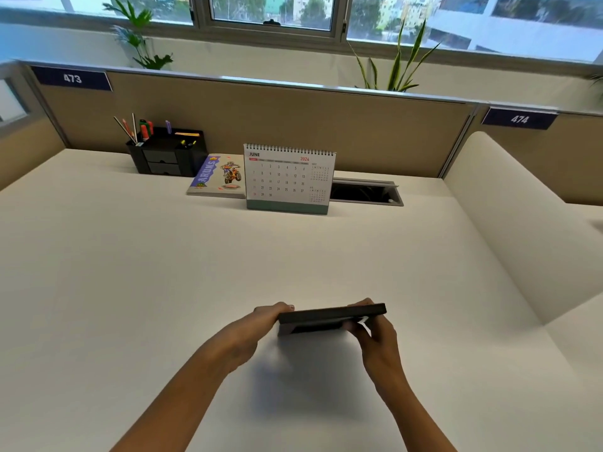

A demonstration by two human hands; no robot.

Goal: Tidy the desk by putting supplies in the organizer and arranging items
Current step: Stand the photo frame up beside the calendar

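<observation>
In the lower middle of the frame, two bare forearms reach in from the bottom edge. Between them they hold a dark flat object [329, 316], seen nearly edge-on with its right end slightly higher in the picture. The left grip [261, 324] has its fingers curled round the object's left end, with the fingertips showing over the top edge. The right grip [375, 331] is closed round the right end. A small white patch shows by its fingers (what it is cannot be told). A soft shadow lies on the pale table [130, 256] just below the object and the hands.

At the upper left, against the tan partition [359, 132], stands a black organizer [166, 154] with two small drawers. Pens and pencils [137, 128] stand upright or lean in its left compartments, and a few more items lie in the right ones. Just right of the organizer a notebook [217, 176] with a motorbike drawing on its cover lies flat. A spiral desk calendar [288, 177] stands upright, open at June and overlapping the notebook's right edge. Right of the calendar is an open cable slot [365, 192] in the table.

The partition carries labels reading 473 [72, 78] and 474 [518, 119]. Behind it are plants [394, 66] and a window [270, 11].
</observation>
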